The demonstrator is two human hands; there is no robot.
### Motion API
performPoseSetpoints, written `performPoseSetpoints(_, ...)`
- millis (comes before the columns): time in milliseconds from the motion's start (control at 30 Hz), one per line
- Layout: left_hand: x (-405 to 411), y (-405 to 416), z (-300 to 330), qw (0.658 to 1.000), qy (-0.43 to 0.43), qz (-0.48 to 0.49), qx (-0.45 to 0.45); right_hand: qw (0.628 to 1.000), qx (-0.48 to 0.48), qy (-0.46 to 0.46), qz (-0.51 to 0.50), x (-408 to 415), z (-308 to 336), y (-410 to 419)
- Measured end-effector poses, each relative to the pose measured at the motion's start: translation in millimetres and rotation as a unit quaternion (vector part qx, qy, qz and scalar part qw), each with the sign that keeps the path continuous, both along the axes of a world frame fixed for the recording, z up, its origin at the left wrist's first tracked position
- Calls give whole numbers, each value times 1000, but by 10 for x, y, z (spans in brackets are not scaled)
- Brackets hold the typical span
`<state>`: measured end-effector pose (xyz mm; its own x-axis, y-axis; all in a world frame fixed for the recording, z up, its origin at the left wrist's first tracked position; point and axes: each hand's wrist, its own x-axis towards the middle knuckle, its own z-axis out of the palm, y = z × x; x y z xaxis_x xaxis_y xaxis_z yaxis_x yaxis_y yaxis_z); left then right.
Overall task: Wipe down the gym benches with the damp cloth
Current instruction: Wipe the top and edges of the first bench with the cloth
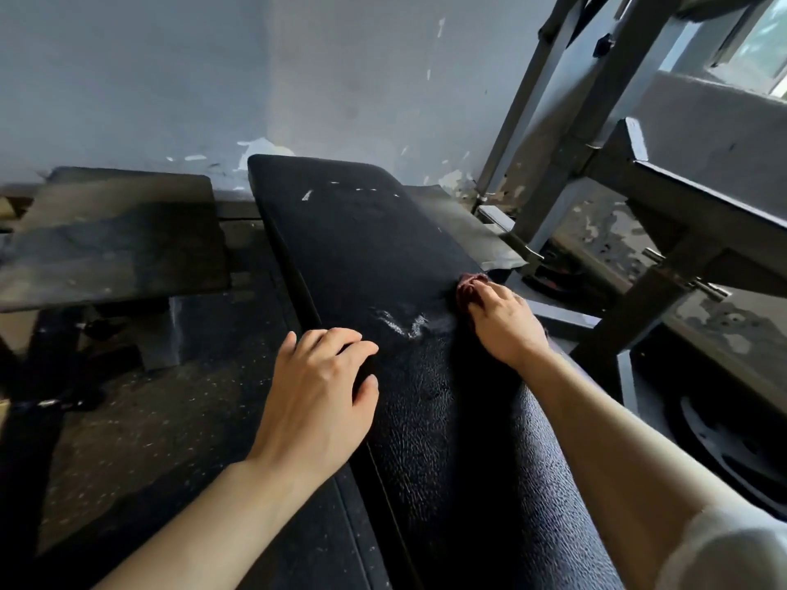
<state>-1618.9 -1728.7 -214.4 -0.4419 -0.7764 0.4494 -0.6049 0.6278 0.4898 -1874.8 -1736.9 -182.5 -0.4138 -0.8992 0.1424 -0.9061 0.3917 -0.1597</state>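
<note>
A long black padded gym bench (374, 249) runs from the near right toward the far wall. Its textured cover has a wet shiny streak (400, 323) near the middle. My right hand (504, 323) presses a small dark red cloth (467, 288) against the bench's right edge; most of the cloth is hidden under the fingers. My left hand (319, 393) rests flat on the bench's left edge with fingers spread, holding nothing.
A second dark flat bench pad (110, 236) stands to the left. A grey metal rack frame (596, 172) rises close on the right, with a weight plate (732, 453) on the floor under it. The speckled rubber floor (149, 440) lies left of the bench. A peeling wall (213, 78) stands behind.
</note>
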Motion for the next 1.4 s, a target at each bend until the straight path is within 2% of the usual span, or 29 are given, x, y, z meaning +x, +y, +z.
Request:
performPoseSetpoints(100, 82, -52, 18, 1000, 0, 2, 4, 1000, -17, 10, 12, 406, -22, -117)
performPoseSetpoints(267, 85, -106, 76, 997, 1, 57, 52, 977, -43, 79, 193, 1308, -68, -239)
performPoseSetpoints(367, 76, -78, 100, 995, 8, 70, 65, 960, -6, 105, 258, 1290, 29, -151)
performPoseSetpoints(433, 97, -60, 117, 996, 5, 60, 58, 968, -13, 58, 243, 1065, 22, -144)
performPoseSetpoints(533, 176, -38, 119, 997, -2, 39, 69, 992, -27, -6, 120, 679, -36, -206)
performPoseSetpoints(633, 274, -57, 117, 997, -2, 27, 76, 999, -12, -7, 49, 702, -65, -299)
performPoseSetpoints(700, 306, -69, 113, 996, -5, 21, 81, 997, -26, 7, 76, 979, -78, -331)
performPoseSetpoints(800, 291, -83, 86, 995, 4, 29, 91, 981, -45, 25, 185, 1472, -107, -280)
performPoseSetpoints(900, 280, -69, 49, 993, 4, 45, 113, 967, -17, 35, 252, 1590, -93, -206)
performPoseSetpoints(1000, 312, -67, 38, 994, 3, 30, 101, 970, -22, 18, 241, 1261, -129, -243)
performPoseSetpoints(1133, 383, -38, 35, 994, -9, -1, 106, 994, -23, 33, 106, 884, -109, -287)
performPoseSetpoints(1200, 402, -26, 34, 994, -10, -17, 103, 996, -11, 27, 88, 977, -115, -298)
performPoseSetpoints(1400, 363, -21, 33, 994, -8, -5, 113, 974, -14, 11, 226, 1450, -123, 6)
